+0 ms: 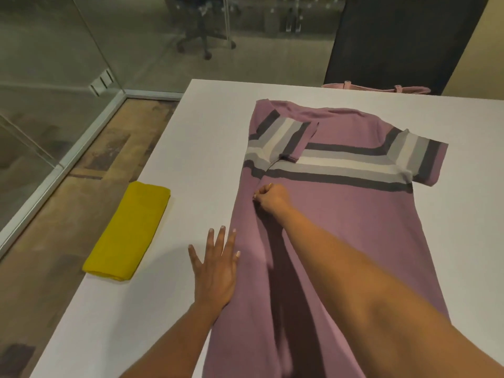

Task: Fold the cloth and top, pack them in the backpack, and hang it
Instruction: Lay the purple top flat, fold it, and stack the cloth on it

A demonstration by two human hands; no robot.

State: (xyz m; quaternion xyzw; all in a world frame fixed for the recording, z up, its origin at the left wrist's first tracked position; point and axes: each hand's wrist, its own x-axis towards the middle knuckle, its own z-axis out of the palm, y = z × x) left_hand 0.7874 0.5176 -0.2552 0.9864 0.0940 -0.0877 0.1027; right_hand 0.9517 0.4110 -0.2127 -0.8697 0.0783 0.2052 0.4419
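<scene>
Mauve knit top (354,214), part-folded, flat on the white bench (191,132)
Pink backpack (376,89) at the far bench edge, only its upper rim showing, contents cannot be told. Top: soft knit with dark grey, grey and cream chest bands; long axis runs near to far, neckline away from the person; one sleeve folded over the chest, the other spread. Yellow cloth (128,233): folded oblong, left of the top, apart. Left hand (215,268) flat, fingers straight, at the top's left edge. Right hand (271,199) curled, pinching fabric below the bands
</scene>
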